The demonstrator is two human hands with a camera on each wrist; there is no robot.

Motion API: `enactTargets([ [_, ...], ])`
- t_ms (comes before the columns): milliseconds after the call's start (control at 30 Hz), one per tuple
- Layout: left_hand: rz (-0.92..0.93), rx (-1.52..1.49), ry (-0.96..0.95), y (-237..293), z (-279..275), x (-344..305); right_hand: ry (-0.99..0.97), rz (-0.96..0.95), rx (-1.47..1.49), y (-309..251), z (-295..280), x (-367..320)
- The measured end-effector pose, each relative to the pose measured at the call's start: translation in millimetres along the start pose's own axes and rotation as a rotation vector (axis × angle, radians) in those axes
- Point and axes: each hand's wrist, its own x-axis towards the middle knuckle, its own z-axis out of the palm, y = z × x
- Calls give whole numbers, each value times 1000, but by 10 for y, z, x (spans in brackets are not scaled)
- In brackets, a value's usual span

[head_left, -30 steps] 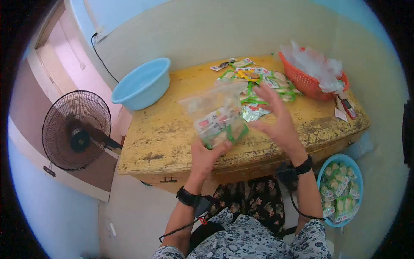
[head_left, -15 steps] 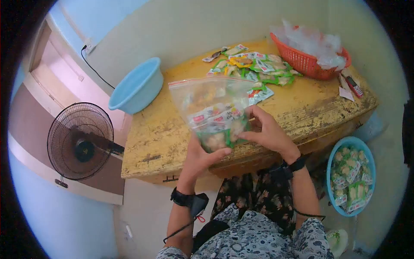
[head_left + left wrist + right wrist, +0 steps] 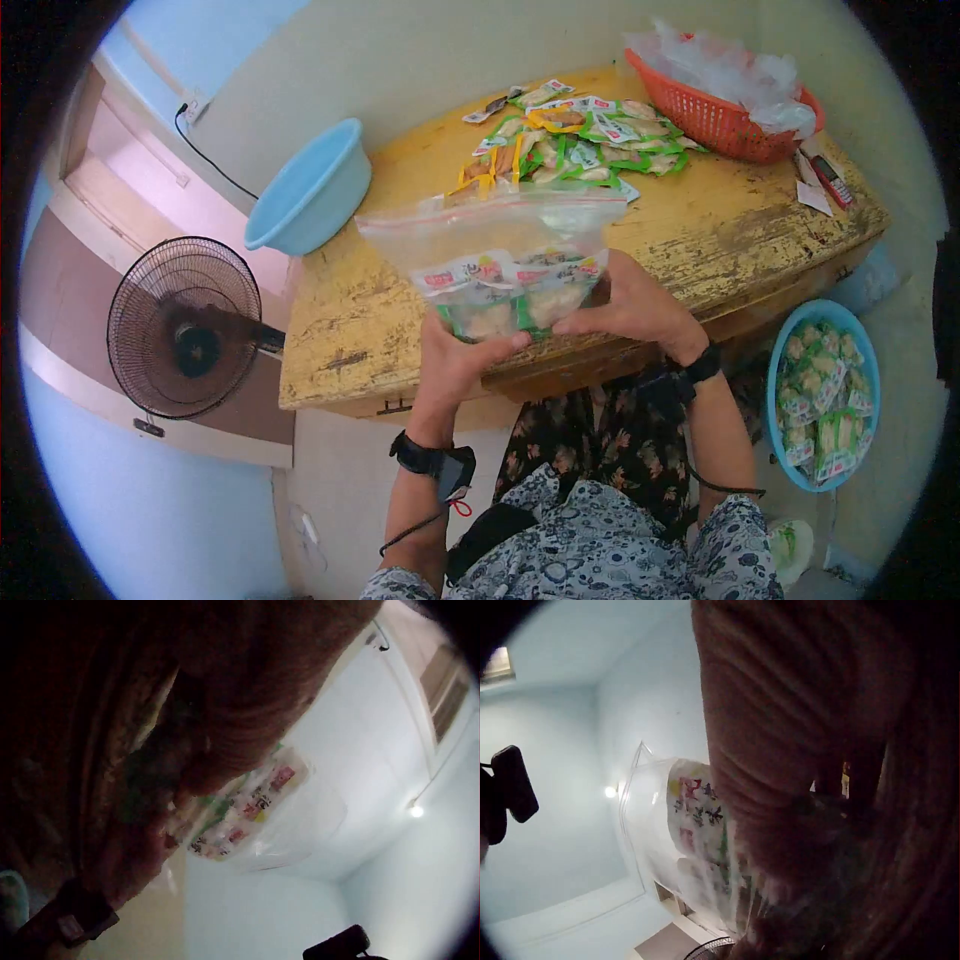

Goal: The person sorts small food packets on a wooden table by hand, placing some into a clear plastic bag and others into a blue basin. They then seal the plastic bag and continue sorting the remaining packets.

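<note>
Both hands hold a clear zip bag (image 3: 480,235) upright at the front edge of the yellow table. Inside its lower part stand green-and-white snack packets (image 3: 493,290) with printed labels; the bag's top spreads wide above them. My left hand (image 3: 452,360) grips the lower left corner, thumb across the front. At the lower right, my right hand (image 3: 640,308) grips the bag with its thumb in front and fingers behind, partly hidden. In the left wrist view the bag (image 3: 315,817) shows past the dark hand, and the right wrist view shows the printed packets (image 3: 697,810) through the plastic.
A pile of green and yellow packets (image 3: 600,140) lies behind the bag on the table (image 3: 330,340). A blue basin (image 3: 312,190) stands left, a red basket (image 3: 715,115) of plastic bags right, beside a phone (image 3: 832,182). A packet-filled tub (image 3: 775,400) and a fan (image 3: 185,330) flank the table.
My right hand, earlier raised apart from the bag, came down and took hold of its right side. The bag has turned more upright and level, its top spread wider.
</note>
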Motion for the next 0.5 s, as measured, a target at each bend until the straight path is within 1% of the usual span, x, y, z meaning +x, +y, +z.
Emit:
enactTargets([
  [200, 86, 40, 69, -36, 46, 39, 56, -31, -146, -52, -11, 49],
  [233, 71, 56, 63, -17, 43, 40, 77, -32, -159, -74, -1, 52],
  [300, 32, 92, 40, 18, -8, 35, 44, -80, -268, -35, 1, 138],
  [333, -2, 190, 49, -23, -60, 48, 48, -88, -331, 5, -25, 150],
  [367, -37, 278, 30, -86, -102, 66, 30, -166, -282, 133, -12, 199],
  [400, 18, 258, 48, -108, -100, 74, 29, -230, -247, 230, 4, 257],
  [433, 63, 224, 56, -130, -93, 58, 41, -251, -172, 171, 20, 245],
  [467, 21, 201, 78, -214, -123, 60, 34, -264, -127, 262, 39, 272],
  [500, 4, 364, 151, -298, -178, 86, 58, -359, -259, 336, 13, 316],
])
